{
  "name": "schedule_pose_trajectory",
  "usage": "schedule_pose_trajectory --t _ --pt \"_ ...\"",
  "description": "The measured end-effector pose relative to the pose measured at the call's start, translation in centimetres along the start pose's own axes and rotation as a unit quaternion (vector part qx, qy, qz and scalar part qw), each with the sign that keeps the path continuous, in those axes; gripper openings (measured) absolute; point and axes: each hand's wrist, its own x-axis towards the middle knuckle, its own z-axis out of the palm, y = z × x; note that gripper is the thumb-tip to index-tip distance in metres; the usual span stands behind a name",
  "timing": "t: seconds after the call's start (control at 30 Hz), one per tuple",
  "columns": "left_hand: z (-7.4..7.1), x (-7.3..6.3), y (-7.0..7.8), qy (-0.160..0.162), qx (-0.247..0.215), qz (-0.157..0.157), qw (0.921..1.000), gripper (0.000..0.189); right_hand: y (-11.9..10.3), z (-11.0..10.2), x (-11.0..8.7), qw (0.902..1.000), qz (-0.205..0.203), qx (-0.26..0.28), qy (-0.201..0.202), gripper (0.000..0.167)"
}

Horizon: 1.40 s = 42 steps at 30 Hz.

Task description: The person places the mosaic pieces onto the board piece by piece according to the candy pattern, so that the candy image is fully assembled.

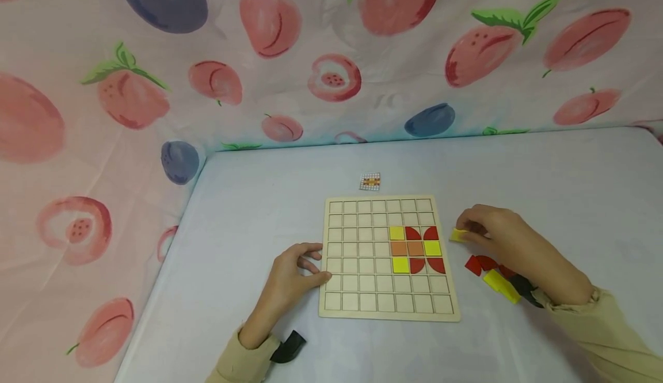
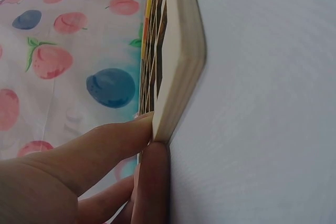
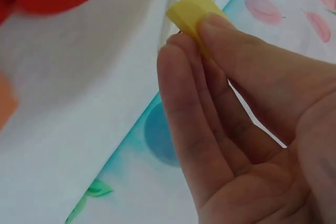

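A wooden grid board [image 1: 362, 284] lies on the white table. Set into its right half are yellow squares [image 1: 401, 265], orange squares [image 1: 398, 249] and several red quarter-round tiles [image 1: 436, 265]. My left hand [image 1: 292, 273] grips the board's left edge, thumb on the top face and fingers against the side; in the left wrist view the thumb [image 2: 105, 148] is right at the rim. Just off the board's right side, my right hand [image 1: 497, 230] pinches a yellow square tile [image 3: 197, 11] between thumb and fingertips.
Loose red tiles [image 1: 473, 265] and yellow tiles [image 1: 501, 286] lie under the right forearm, to the right of the board. A small printed pattern card [image 1: 370, 181] sits behind the board. Fruit-printed cloth [image 1: 290, 101] hangs behind and left of the table.
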Motion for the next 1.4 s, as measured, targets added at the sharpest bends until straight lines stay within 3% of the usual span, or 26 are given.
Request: schedule_pose_trajectory --t 0.47,1.13,1.4 --pt "-0.1 0.0 0.1 -0.002 0.000 0.001 1.0000 0.051 -3.2 0.9 1.7 0.9994 -0.028 0.017 -0.006 0.014" --pt "-0.1 -0.1 -0.1 -0.007 -0.002 0.004 1.0000 0.052 -5.9 2.8 3.8 0.9965 -0.076 0.032 -0.014 0.011" --pt "-0.1 0.0 -0.1 -0.008 -0.003 0.007 0.9999 0.052 -6.6 3.6 4.8 0.9968 -0.073 0.029 -0.012 0.008"
